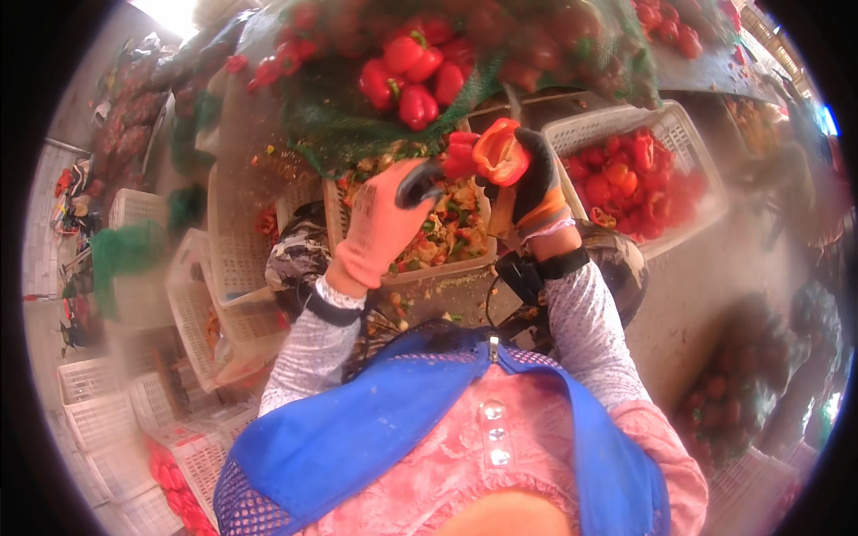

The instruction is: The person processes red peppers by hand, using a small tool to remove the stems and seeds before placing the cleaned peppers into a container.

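Note:
My right hand, in a black and orange glove, grips a red bell pepper that is opened up, its pale inside facing me. Against its left side sits another red pepper piece; which hand bears it is unclear. My left hand, in an orange glove with dark fingertips, is closed with its fingers curled, close to that piece. What those fingers hold, if anything, is hidden. Below both hands stands a white crate of pepper cores, seeds and green stems.
Whole red peppers spill from a green mesh bag ahead. To the right, a white basket holds red peppers. More white crates stand at the left. Filled net bags lie on the right.

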### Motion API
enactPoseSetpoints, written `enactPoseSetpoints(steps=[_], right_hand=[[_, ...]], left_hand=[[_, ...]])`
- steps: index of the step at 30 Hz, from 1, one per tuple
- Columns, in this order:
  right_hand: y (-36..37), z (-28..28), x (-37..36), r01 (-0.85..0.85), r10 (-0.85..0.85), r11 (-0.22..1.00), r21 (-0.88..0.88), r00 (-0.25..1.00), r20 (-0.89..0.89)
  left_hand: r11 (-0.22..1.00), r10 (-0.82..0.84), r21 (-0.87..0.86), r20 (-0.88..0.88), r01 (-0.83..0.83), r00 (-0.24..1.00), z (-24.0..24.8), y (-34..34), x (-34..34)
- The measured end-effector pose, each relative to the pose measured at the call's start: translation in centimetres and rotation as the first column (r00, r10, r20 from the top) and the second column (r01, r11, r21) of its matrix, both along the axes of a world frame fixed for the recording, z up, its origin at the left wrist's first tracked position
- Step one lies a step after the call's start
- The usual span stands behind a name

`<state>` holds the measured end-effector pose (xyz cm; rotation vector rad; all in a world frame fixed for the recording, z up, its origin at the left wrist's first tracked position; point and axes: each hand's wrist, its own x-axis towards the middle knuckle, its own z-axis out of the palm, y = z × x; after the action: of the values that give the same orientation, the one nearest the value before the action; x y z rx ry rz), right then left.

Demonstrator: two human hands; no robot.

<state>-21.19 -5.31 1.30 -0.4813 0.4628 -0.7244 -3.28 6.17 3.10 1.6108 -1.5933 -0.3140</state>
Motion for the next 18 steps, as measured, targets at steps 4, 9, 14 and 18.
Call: enactPoseSetpoints(steps=[4, 9, 14, 18], right_hand=[[0.0, -2.0, 1.4, 0.152, -0.195, 0.859, -0.488, 0.98, -0.037], [-0.1, -2.3, 0.8, 0.051, -0.464, 0.428, -0.902, 0.869, -0.171], [-3.3, -2.4, -1.9, 0.336, -0.332, 0.941, -0.04, 0.939, 0.087], [-7.7, 1.4, -9.8, 0.395, -0.73, 0.668, -0.63, 0.51, -0.455]], left_hand=[[0.956, -0.17, 0.188, -0.265, 0.224, 0.949, 2.3, -3.7, -3.3], [0.941, -0.274, 0.073, -0.415, 0.332, 0.868, 0.5, -4.6, -4.6], [0.909, -0.383, 0.11, -0.159, 0.402, 0.91, 1.2, -1.7, -4.7], [0.961, -0.119, 0.264, 0.147, 0.077, 0.982, -6.3, -1.5, 1.9]])
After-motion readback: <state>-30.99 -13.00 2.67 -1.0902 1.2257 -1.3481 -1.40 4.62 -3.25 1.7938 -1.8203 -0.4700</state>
